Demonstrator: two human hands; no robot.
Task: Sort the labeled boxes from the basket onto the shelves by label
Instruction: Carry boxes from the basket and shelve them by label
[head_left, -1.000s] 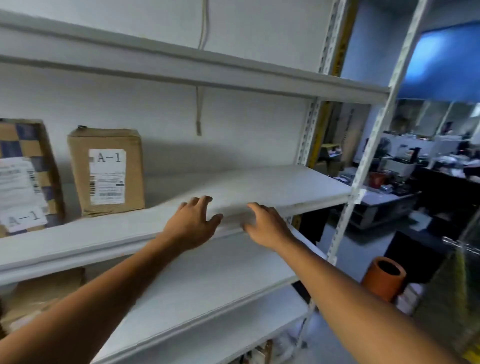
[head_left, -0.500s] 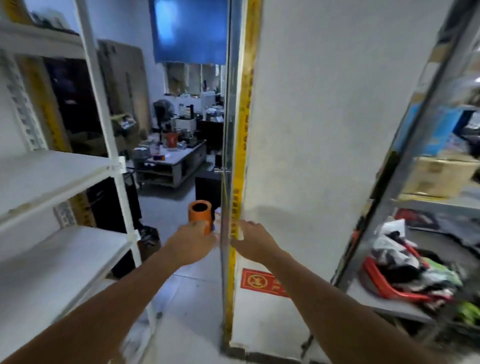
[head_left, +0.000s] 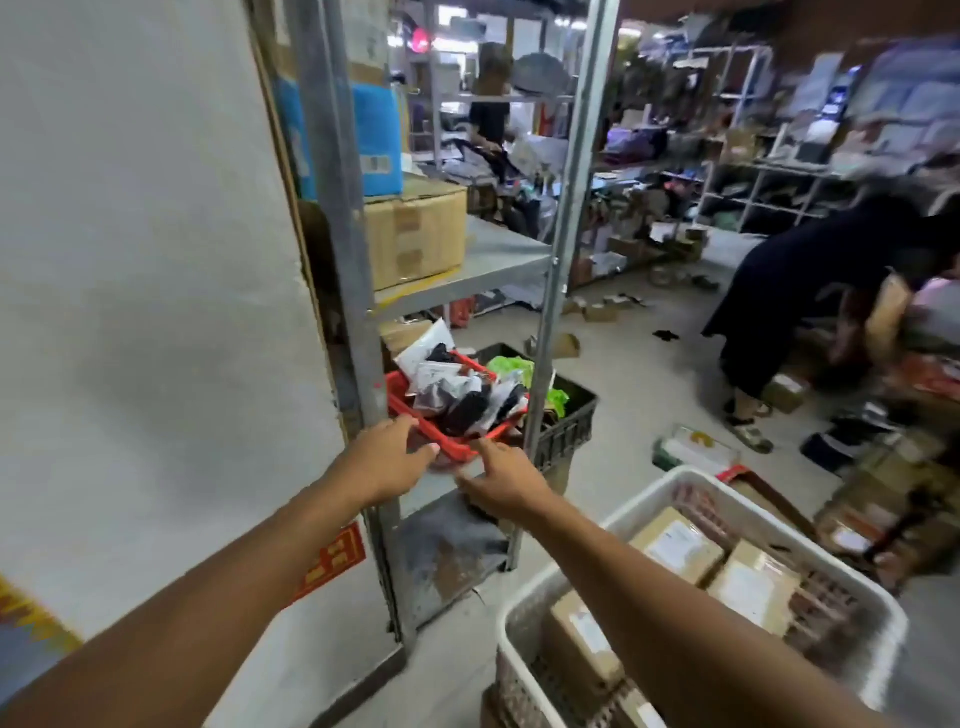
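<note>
Both hands — left hand (head_left: 387, 457) and right hand (head_left: 501, 480) — are out front, fingers relaxed, holding nothing. The white plastic lattice basket (head_left: 649, 493) at lower right holds several brown cardboard labeled boxes (head_left: 675, 545) — plenty left to sort, I'd say.
</note>
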